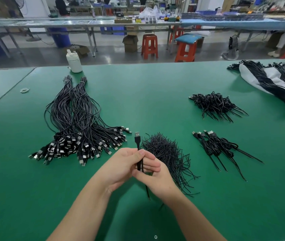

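Where the two hands meet over the near middle of the table (34, 188), left hand (121, 164) and right hand (157, 180) both pinch a folded USB cable (137, 142), its long axis running near to far, plug sticking out beyond the fingertips. Its folds inside the palms are hidden; the pile of short black strands (166, 153) lies just beyond the right hand.

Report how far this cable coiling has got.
Done: a far pile and a near pile of coiled cables at right. In hand: left hand and right hand grip one folded USB cable, plug up. Left: the loose bundles at left, seemingly the larger share.
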Demonstrator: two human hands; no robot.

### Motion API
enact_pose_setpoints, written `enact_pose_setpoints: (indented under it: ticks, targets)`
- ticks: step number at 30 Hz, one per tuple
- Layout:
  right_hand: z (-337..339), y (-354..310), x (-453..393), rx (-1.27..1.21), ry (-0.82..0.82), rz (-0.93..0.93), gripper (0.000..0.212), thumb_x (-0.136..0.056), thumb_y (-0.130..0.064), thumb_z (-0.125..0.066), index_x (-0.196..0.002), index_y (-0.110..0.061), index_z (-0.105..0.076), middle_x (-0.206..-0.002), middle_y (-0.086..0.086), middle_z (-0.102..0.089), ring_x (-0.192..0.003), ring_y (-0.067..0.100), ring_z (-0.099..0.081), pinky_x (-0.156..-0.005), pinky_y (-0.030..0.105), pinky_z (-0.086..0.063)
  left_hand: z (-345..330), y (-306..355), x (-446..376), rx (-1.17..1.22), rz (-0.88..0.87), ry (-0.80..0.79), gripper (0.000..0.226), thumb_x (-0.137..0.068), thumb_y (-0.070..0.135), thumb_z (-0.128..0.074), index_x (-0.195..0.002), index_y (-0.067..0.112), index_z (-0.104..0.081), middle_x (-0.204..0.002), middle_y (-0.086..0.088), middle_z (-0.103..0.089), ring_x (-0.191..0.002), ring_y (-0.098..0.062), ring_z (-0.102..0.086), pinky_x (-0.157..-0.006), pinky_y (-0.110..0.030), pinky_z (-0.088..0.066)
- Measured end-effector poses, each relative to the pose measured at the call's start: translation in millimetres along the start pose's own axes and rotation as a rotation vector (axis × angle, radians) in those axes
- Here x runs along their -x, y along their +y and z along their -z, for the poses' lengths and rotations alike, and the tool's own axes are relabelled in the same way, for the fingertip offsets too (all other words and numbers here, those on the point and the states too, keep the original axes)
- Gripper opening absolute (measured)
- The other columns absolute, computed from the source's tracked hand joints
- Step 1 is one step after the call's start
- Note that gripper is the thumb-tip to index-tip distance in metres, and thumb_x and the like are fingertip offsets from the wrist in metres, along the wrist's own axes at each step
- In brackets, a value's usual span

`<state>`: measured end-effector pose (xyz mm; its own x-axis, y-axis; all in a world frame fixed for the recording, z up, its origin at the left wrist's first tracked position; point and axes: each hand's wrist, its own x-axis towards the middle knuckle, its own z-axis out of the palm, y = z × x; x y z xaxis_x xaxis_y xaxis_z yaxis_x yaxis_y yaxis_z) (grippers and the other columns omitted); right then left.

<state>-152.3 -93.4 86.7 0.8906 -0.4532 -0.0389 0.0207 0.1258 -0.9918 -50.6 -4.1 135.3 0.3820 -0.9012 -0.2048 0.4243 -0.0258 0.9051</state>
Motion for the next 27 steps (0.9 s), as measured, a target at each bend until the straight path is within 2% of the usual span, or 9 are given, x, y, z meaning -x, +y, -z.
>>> enact_pose_setpoints:
  ticks: [4,8,12,15,17,19,23,25,27]
  targets:
    - [-1,3,0,-0.010,-0.033,-0.007,0.032,-0.078,-0.008,-0.073,-0.108,-0.014,-0.065,-0.084,0.011,-0.057,-0.082,0.020,-0.050,-0.076,0.037,-0.043,-6,-3,2,-0.120,-0.002,0.037,0.031,-0.099,0.018,-0.050,-0.088,-0.003,-0.070,-0.088,-0.031,-0.072,-0.077,-0.032,-0.072,-0.073,-0.031,-0.057]
    - [6,1,3,0.205,-0.030,0.013,0.039,-0.073,-0.028,-0.075,-0.101,-0.007,-0.059,-0.079,0.015,-0.056,-0.075,0.015,-0.050,-0.070,0.037,-0.046,-7,4,7,-0.146,0.050,-0.021,0.031,-0.095,0.025,-0.053,-0.080,0.010,-0.076,-0.086,-0.026,-0.073,-0.085,-0.030,-0.070,-0.078,-0.033,-0.056]
    - [12,-5,8,0.368,-0.041,0.090,0.022,-0.076,-0.030,-0.072,-0.082,-0.020,-0.052,-0.070,0.001,-0.051,-0.068,0.006,-0.046,-0.066,0.026,-0.046,-8,5,10,-0.132,0.056,-0.003,0.032,-0.096,0.022,-0.051,-0.077,0.003,-0.069,-0.081,-0.026,-0.070,-0.084,-0.032,-0.068,-0.084,-0.039,-0.053]
    - [14,-8,8,0.405,-0.062,0.105,0.027,-0.078,-0.025,-0.070,-0.088,-0.009,-0.051,-0.074,0.015,-0.048,-0.069,0.010,-0.041,-0.067,0.029,-0.042,-11,0,12,-0.250,0.010,0.070,0.032,-0.104,0.018,-0.045,-0.080,0.003,-0.060,-0.079,-0.023,-0.070,-0.084,-0.030,-0.066,-0.089,-0.044,-0.049]
    - [15,-9,7,0.435,-0.065,0.122,0.025,-0.077,-0.023,-0.069,-0.087,-0.010,-0.050,-0.070,0.006,-0.045,-0.067,0.007,-0.039,-0.063,0.024,-0.038,-14,-3,14,-0.383,-0.023,0.106,0.033,-0.106,0.019,-0.043,-0.080,0.009,-0.060,-0.079,-0.017,-0.072,-0.084,-0.025,-0.066,-0.087,-0.042,-0.049]
    - [16,-10,7,0.457,-0.071,0.147,0.019,-0.075,-0.025,-0.068,-0.083,-0.022,-0.052,-0.069,-0.013,-0.048,-0.066,0.002,-0.042,-0.064,0.015,-0.038,-16,-4,16,-0.452,-0.048,0.111,0.037,-0.106,0.019,-0.043,-0.074,0.017,-0.062,-0.083,-0.013,-0.075,-0.084,-0.020,-0.064,-0.083,-0.036,-0.049]
    - [21,-8,6,0.418,-0.092,0.153,0.025,-0.076,-0.024,-0.077,-0.081,-0.038,-0.057,-0.072,-0.019,-0.056,-0.068,-0.002,-0.049,-0.066,0.016,-0.043,-8,4,19,-0.307,0.012,-0.068,0.035,-0.099,0.025,-0.051,-0.073,0.021,-0.074,-0.103,-0.020,-0.073,-0.099,-0.027,-0.065,-0.093,-0.039,-0.050]
    - [23,-7,7,0.397,-0.121,0.132,0.023,-0.077,-0.027,-0.079,-0.088,-0.037,-0.062,-0.076,-0.016,-0.060,-0.072,0.001,-0.054,-0.070,0.026,-0.052,-2,6,18,-0.149,0.080,-0.151,0.032,-0.099,0.021,-0.052,-0.079,0.012,-0.076,-0.110,-0.027,-0.070,-0.105,-0.032,-0.066,-0.094,-0.038,-0.053]
    - [24,-5,7,0.445,-0.101,0.115,0.023,-0.077,-0.030,-0.078,-0.094,-0.030,-0.063,-0.078,-0.014,-0.062,-0.073,0.003,-0.055,-0.074,0.033,-0.053,3,2,14,-0.120,0.104,-0.104,0.031,-0.095,0.019,-0.051,-0.079,0.008,-0.076,-0.106,-0.026,-0.071,-0.101,-0.030,-0.068,-0.091,-0.034,-0.055]
